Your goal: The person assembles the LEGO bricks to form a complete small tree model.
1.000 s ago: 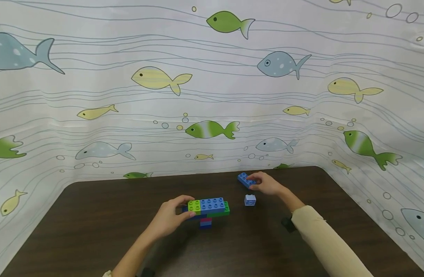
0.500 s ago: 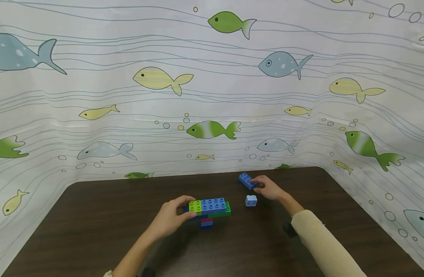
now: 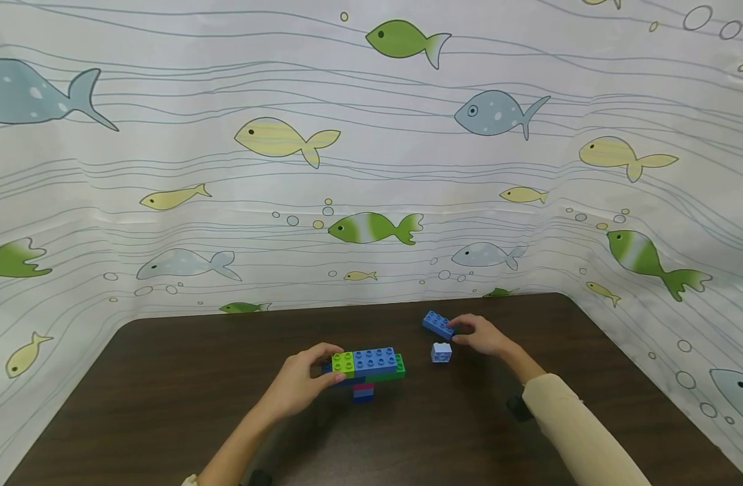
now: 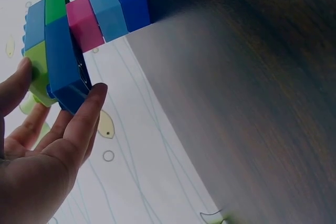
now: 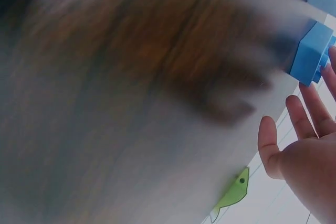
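Observation:
My left hand (image 3: 297, 381) holds a T-shaped build of toy building bricks (image 3: 374, 362) by its left end. In the left wrist view, the thumb rests on the lime brick (image 4: 38, 72) and the fingers reach the dark blue brick (image 4: 65, 61). Below the top layers is a stem with a pink brick (image 4: 84, 24) and two blue ones. My right hand (image 3: 482, 335) touches the right end of a loose blue brick (image 3: 438, 324) on the table, its fingers loosely extended in the right wrist view. A pale blue brick (image 3: 441, 352) lies just nearer, tipped on its side.
The dark wooden table (image 3: 164, 378) has rounded far corners. Behind it and at both sides hangs a white sheet printed with fish (image 3: 374, 227). Dark straps or mounts show under both forearms.
The loose blue brick has slid slightly nearer and turned, with my right hand moving toward me and to the right. My left hand and the build stay in place.

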Demonstrator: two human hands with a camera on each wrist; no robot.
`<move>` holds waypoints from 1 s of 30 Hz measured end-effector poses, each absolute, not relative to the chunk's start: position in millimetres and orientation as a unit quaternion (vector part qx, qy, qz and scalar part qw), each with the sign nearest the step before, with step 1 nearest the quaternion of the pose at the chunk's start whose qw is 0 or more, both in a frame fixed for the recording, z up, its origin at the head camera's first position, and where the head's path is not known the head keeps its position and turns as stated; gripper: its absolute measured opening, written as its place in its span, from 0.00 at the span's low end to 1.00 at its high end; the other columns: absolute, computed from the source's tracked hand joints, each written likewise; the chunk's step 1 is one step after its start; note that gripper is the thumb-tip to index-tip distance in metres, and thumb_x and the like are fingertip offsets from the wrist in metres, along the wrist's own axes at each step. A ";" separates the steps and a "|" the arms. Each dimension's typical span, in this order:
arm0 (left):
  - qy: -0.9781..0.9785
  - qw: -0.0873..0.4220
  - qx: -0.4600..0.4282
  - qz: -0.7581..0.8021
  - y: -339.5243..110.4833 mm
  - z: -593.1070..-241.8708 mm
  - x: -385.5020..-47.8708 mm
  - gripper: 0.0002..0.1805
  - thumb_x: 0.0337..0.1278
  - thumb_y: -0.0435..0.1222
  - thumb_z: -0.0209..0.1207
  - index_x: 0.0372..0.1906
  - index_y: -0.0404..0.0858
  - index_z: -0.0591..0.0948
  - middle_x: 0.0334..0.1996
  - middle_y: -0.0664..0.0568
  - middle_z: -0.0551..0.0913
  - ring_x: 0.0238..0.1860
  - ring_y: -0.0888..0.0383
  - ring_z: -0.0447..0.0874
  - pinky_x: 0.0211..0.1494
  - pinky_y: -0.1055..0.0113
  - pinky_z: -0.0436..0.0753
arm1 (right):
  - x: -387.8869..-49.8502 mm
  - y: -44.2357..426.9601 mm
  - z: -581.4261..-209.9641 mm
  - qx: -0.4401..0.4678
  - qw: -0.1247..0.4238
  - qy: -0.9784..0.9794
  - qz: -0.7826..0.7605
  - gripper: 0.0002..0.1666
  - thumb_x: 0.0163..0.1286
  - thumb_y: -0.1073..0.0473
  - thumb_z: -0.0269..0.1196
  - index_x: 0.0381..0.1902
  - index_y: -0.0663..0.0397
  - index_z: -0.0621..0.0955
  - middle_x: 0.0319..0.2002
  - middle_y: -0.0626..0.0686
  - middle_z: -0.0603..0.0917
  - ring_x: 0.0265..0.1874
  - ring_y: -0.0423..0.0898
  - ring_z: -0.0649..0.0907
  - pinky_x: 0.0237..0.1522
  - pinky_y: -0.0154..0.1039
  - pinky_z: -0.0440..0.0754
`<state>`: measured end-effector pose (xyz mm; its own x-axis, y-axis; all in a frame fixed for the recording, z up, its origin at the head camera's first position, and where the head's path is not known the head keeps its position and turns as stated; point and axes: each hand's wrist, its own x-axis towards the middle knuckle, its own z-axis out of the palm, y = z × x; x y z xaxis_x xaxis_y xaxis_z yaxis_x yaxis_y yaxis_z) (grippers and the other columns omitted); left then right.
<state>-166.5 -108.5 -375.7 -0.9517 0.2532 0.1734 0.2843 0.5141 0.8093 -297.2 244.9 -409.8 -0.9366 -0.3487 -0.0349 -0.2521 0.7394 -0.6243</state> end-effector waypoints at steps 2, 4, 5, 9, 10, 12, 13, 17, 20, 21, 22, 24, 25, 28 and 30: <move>-0.870 0.016 -0.152 -0.468 -108.3 -375.5 -166.6 0.17 0.51 0.35 0.63 0.48 0.36 0.77 0.43 0.45 0.80 0.45 0.45 0.78 0.41 0.59 0.80 | -296.0 249.5 -409.6 -0.156 0.076 0.930 -0.325 0.15 0.64 0.64 0.59 0.48 0.60 0.77 0.54 0.64 0.73 0.56 0.64 0.68 0.54 0.62 0.63; -0.871 0.015 -0.152 -0.467 -108.3 -375.5 -166.8 0.17 0.52 0.35 0.63 0.48 0.37 0.77 0.43 0.45 0.80 0.45 0.45 0.78 0.41 0.59 0.80 | -294.7 254.2 -409.2 -0.152 0.073 0.930 -0.328 0.13 0.63 0.64 0.59 0.46 0.60 0.78 0.52 0.64 0.74 0.54 0.63 0.70 0.53 0.62 0.64; -0.872 0.016 -0.151 -0.466 -108.3 -375.6 -166.9 0.17 0.52 0.35 0.63 0.48 0.37 0.77 0.43 0.45 0.80 0.45 0.45 0.78 0.41 0.59 0.80 | -294.2 256.6 -408.8 -0.154 0.070 0.930 -0.328 0.12 0.63 0.64 0.59 0.45 0.60 0.79 0.50 0.63 0.75 0.52 0.62 0.71 0.52 0.61 0.65; -0.873 0.016 -0.151 -0.464 -108.4 -376.0 -166.7 0.17 0.52 0.36 0.63 0.48 0.37 0.77 0.44 0.44 0.80 0.45 0.45 0.78 0.40 0.59 0.80 | -292.8 263.9 -407.6 -0.157 0.057 0.929 -0.329 0.07 0.62 0.66 0.60 0.38 0.61 0.79 0.41 0.58 0.79 0.43 0.55 0.75 0.47 0.56 0.70; -0.873 0.016 -0.149 -0.464 -108.2 -376.0 -166.8 0.17 0.52 0.36 0.63 0.48 0.37 0.77 0.44 0.44 0.80 0.45 0.45 0.78 0.40 0.59 0.80 | -292.7 265.0 -407.4 -0.160 0.055 0.929 -0.330 0.06 0.62 0.66 0.60 0.37 0.61 0.79 0.39 0.57 0.79 0.41 0.55 0.75 0.46 0.55 0.70; -0.873 0.016 -0.146 -0.465 -107.9 -376.1 -166.9 0.17 0.52 0.36 0.63 0.48 0.37 0.77 0.44 0.44 0.80 0.45 0.45 0.78 0.41 0.59 0.80 | -292.3 266.4 -407.4 -0.164 0.052 0.927 -0.334 0.05 0.61 0.67 0.60 0.36 0.61 0.78 0.38 0.56 0.78 0.41 0.54 0.75 0.46 0.55 0.70; -0.873 0.015 -0.147 -0.465 -107.9 -376.1 -166.8 0.17 0.52 0.36 0.63 0.48 0.38 0.77 0.44 0.43 0.80 0.45 0.45 0.78 0.41 0.59 0.80 | -292.4 266.9 -407.7 -0.167 0.051 0.925 -0.338 0.05 0.61 0.67 0.60 0.36 0.61 0.78 0.38 0.56 0.78 0.41 0.54 0.75 0.47 0.55 0.70; -0.870 0.016 -0.152 -0.468 -108.2 -376.0 -166.1 0.17 0.52 0.36 0.63 0.48 0.37 0.76 0.44 0.43 0.79 0.45 0.45 0.79 0.41 0.58 0.80 | -293.6 266.9 -410.7 -0.175 0.049 0.920 -0.347 0.13 0.60 0.67 0.62 0.43 0.64 0.74 0.44 0.61 0.77 0.47 0.60 0.74 0.50 0.58 0.68; -0.869 0.017 -0.154 -0.469 -108.3 -376.2 -165.9 0.18 0.52 0.36 0.63 0.48 0.37 0.76 0.44 0.42 0.79 0.45 0.44 0.78 0.41 0.58 0.80 | -294.7 265.1 -413.9 -0.170 0.050 0.922 -0.344 0.22 0.60 0.65 0.63 0.52 0.64 0.72 0.48 0.63 0.75 0.51 0.63 0.72 0.52 0.60 0.66; -0.869 0.016 -0.154 -0.470 -108.3 -376.4 -166.0 0.18 0.52 0.36 0.63 0.48 0.37 0.76 0.45 0.42 0.79 0.45 0.44 0.78 0.41 0.57 0.80 | -294.9 264.5 -414.8 -0.170 0.052 0.923 -0.341 0.24 0.60 0.65 0.63 0.54 0.64 0.71 0.49 0.65 0.75 0.52 0.64 0.72 0.53 0.60 0.66; -0.869 0.016 -0.153 -0.471 -108.2 -376.5 -166.2 0.18 0.52 0.36 0.63 0.48 0.37 0.76 0.45 0.42 0.79 0.46 0.43 0.78 0.41 0.57 0.80 | -295.0 263.7 -415.7 -0.170 0.053 0.924 -0.337 0.25 0.60 0.65 0.63 0.55 0.64 0.71 0.49 0.65 0.75 0.53 0.64 0.71 0.53 0.60 0.65; -0.869 0.016 -0.151 -0.472 -108.0 -376.7 -166.3 0.18 0.52 0.36 0.63 0.48 0.37 0.76 0.45 0.42 0.79 0.46 0.43 0.78 0.41 0.57 0.80 | -294.6 262.3 -417.2 -0.168 0.053 0.928 -0.329 0.24 0.60 0.65 0.63 0.54 0.63 0.72 0.50 0.65 0.74 0.54 0.64 0.71 0.54 0.60 0.65; -0.869 0.016 -0.150 -0.472 -108.0 -376.6 -166.2 0.18 0.51 0.36 0.63 0.48 0.37 0.76 0.45 0.42 0.79 0.46 0.43 0.78 0.42 0.57 0.80 | -294.2 261.6 -417.6 -0.169 0.051 0.929 -0.324 0.23 0.60 0.65 0.63 0.54 0.63 0.73 0.51 0.65 0.74 0.54 0.64 0.70 0.54 0.60 0.65; -0.870 0.015 -0.149 -0.470 -108.0 -376.8 -165.8 0.18 0.51 0.35 0.64 0.48 0.37 0.76 0.45 0.41 0.79 0.45 0.43 0.78 0.41 0.57 0.80 | -293.2 259.8 -418.5 -0.166 0.046 0.933 -0.316 0.19 0.60 0.66 0.62 0.50 0.62 0.75 0.50 0.64 0.75 0.53 0.63 0.71 0.53 0.59 0.66; -0.872 0.016 -0.147 -0.467 -107.9 -376.8 -165.7 0.18 0.50 0.34 0.64 0.48 0.37 0.76 0.45 0.41 0.79 0.45 0.44 0.78 0.41 0.57 0.80 | -292.7 258.8 -418.7 -0.165 0.040 0.935 -0.313 0.18 0.59 0.67 0.62 0.49 0.62 0.76 0.49 0.63 0.75 0.52 0.62 0.72 0.52 0.59 0.67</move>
